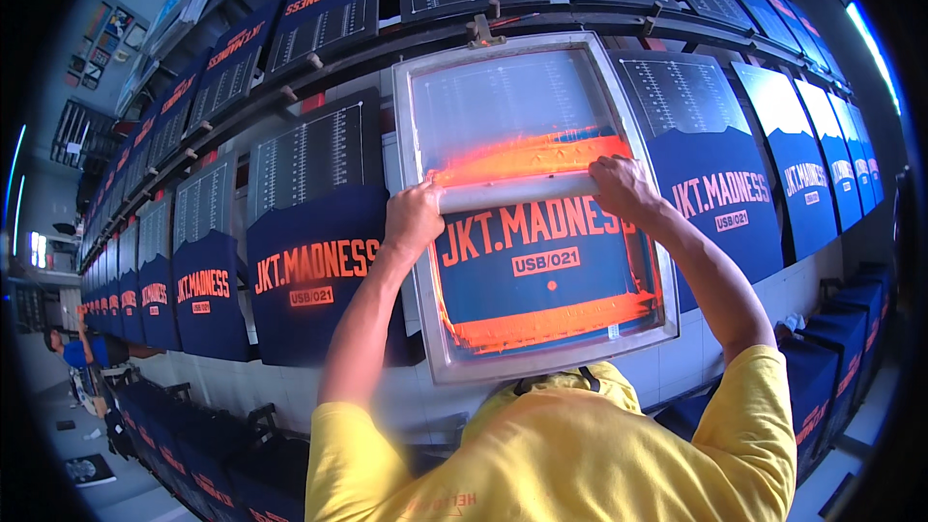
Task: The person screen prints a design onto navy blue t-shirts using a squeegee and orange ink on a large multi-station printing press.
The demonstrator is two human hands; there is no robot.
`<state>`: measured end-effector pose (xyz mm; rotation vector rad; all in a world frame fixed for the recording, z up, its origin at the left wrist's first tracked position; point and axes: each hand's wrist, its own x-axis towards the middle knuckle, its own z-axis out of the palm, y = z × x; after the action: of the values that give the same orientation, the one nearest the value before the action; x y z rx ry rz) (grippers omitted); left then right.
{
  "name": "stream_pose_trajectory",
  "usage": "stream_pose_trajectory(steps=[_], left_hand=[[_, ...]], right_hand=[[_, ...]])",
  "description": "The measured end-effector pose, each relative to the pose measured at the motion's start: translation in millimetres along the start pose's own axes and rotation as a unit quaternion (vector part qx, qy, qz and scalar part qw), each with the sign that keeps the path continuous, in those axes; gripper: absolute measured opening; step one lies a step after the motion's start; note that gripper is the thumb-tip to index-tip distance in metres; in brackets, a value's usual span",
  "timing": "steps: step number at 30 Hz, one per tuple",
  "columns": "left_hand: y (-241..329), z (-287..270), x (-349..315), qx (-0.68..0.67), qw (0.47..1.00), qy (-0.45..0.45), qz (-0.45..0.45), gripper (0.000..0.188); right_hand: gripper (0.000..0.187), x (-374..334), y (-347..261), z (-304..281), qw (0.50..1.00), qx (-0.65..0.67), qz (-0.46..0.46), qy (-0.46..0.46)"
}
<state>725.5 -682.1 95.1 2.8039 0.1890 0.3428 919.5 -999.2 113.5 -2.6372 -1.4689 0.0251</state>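
Apparently, orange ink (pixel 541 157) is being spread with a bar (pixel 517 193), gripped at both ends by the left hand (pixel 416 217) and right hand (pixel 624 186), fingers curled, midway across a framed screen (pixel 551 357); level pressure seems needed next.

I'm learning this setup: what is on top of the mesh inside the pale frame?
Inside the frame, a squeegee held by the left hand and right hand crosses the mesh, with orange ink beyond it and along the near end. Mesh beneath these is hidden.
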Motion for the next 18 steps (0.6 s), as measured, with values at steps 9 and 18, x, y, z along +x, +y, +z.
stream_pose_trajectory(steps=[9, 18], left_hand=[[5, -37, 32, 0.037, 0.995, -0.088, -0.031, 0.035], [50, -78, 23, 0.033, 0.999, -0.004, 0.017, 0.025]], right_hand=[[0.019, 30, 2, -48, 0.996, 0.000, 0.072, -0.061], [0.018, -12, -2, -93, 0.998, -0.006, 0.062, 0.012]])
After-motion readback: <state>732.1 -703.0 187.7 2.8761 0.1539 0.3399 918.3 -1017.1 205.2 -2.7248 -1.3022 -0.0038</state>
